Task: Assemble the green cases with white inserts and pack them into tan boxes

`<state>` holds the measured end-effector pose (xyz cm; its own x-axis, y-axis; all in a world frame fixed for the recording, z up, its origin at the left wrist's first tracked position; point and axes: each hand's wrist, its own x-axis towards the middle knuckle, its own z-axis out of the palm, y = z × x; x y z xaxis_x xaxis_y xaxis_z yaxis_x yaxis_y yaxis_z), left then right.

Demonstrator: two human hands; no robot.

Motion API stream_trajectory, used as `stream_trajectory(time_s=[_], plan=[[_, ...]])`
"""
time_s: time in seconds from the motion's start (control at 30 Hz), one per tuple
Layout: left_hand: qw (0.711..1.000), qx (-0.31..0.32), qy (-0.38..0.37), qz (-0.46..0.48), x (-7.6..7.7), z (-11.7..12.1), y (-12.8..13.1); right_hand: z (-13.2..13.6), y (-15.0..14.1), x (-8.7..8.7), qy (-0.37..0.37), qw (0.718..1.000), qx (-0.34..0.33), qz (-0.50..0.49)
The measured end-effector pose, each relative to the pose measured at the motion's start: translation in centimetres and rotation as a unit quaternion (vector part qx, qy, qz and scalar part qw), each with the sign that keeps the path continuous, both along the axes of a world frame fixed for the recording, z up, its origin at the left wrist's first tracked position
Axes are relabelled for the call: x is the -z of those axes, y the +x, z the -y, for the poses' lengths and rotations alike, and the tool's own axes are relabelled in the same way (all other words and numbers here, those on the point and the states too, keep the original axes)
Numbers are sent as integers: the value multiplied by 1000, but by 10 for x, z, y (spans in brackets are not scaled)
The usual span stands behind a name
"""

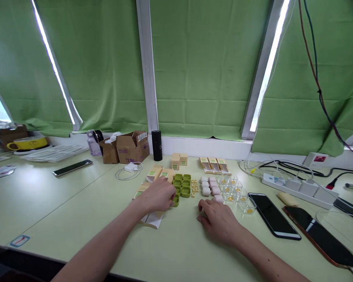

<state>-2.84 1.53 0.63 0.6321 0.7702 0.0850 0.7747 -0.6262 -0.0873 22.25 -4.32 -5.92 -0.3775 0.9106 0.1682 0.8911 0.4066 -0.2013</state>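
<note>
Where the green cups [186, 192] stand in two columns on the tabletop [179, 250], the left hand [161, 193] covers part of the left column; its fingertips are hidden, so I cannot tell whether its grip is pinching one. Near the pink blocks [215, 190], the right hand [216, 218] has its grip loosely spread, thumb apart from fingers. Tan cartons [155, 219] show partly behind the left wrist. Clear cups [230, 198] overlap, their outlines hard to separate. A dark phone [323, 237] is cut off at right.

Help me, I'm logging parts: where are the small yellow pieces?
In the head view, the yellow pieces lie between the green containers, left, and the pale blocks, right.
</note>
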Motion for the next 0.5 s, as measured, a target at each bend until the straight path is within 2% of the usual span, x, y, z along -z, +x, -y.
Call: stream_trajectory(time_s=[0.27, 0.5], plan=[[999, 24, 21, -5, 14, -3, 3, 1, 0, -3, -11, 1000, 4, 2], [994, 93, 63, 9, 11, 13, 18, -1, 2, -2, 19, 998, 13, -53]])
